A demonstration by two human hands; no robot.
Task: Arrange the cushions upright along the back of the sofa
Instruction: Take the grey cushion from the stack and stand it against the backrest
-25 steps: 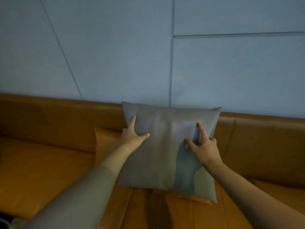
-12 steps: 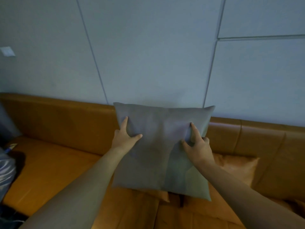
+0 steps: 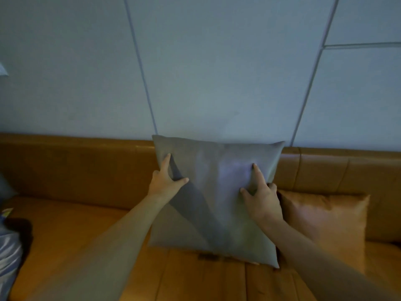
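A grey square cushion (image 3: 217,192) stands upright against the orange leather sofa back (image 3: 76,166), its lower edge on the seat. My left hand (image 3: 165,181) grips its left side, forefinger up along the edge and thumb pressed on the front. My right hand (image 3: 260,196) grips its right side, forefinger and thumb on the front, other fingers behind the edge. An orange satin cushion (image 3: 325,224) leans upright against the sofa back just to the right, partly behind the grey one.
The orange sofa seat (image 3: 71,242) stretches to the left. A shiny silver-grey cushion (image 3: 8,257) shows at the left edge, with a dark shadow beside it. A pale panelled wall (image 3: 217,72) rises behind the sofa.
The grey cushion, held in both hands, has shifted left along the sofa back. The orange cushion, formerly behind it, now shows to its right.
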